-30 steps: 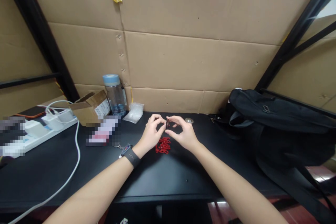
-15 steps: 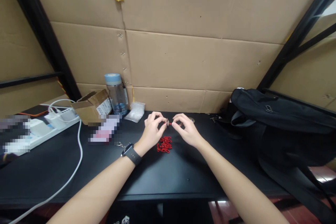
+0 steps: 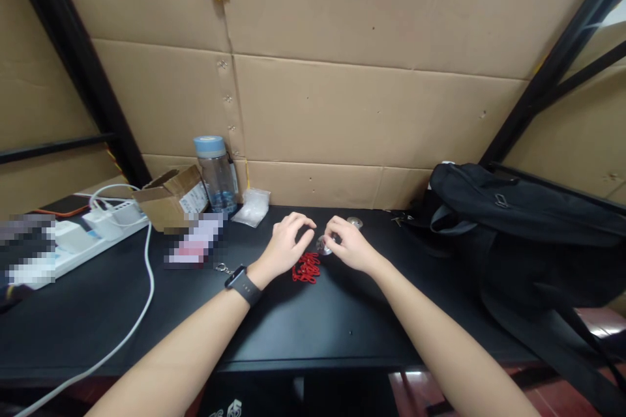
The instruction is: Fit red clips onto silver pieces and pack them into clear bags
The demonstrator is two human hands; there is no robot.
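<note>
My right hand (image 3: 346, 244) pinches a small, round, shiny silvery disc (image 3: 323, 246), seen more face-on and partly covered by the fingers. Just left of it, my left hand (image 3: 288, 241) is empty, its thumb and fingers curved and apart; a dark watch is on that wrist. Below the gap between both hands lies a bunch of looped red cords (image 3: 306, 269) on the black tabletop (image 3: 293, 332). Another round shiny disc (image 3: 355, 223) rests on the table behind my right hand.
To the left are a metal clasp (image 3: 222, 268), a clear plastic bag (image 3: 253, 207), a bottle with a blue lid (image 3: 215, 172), an open cardboard box (image 3: 171, 199) and a white power strip (image 3: 73, 251) with a trailing cable. A black backpack (image 3: 528, 241) fills the right side.
My left hand has let go of the disc, and its fingers have parted. The disc is now in my right hand, a little lower and further right, turned to show its face.
</note>
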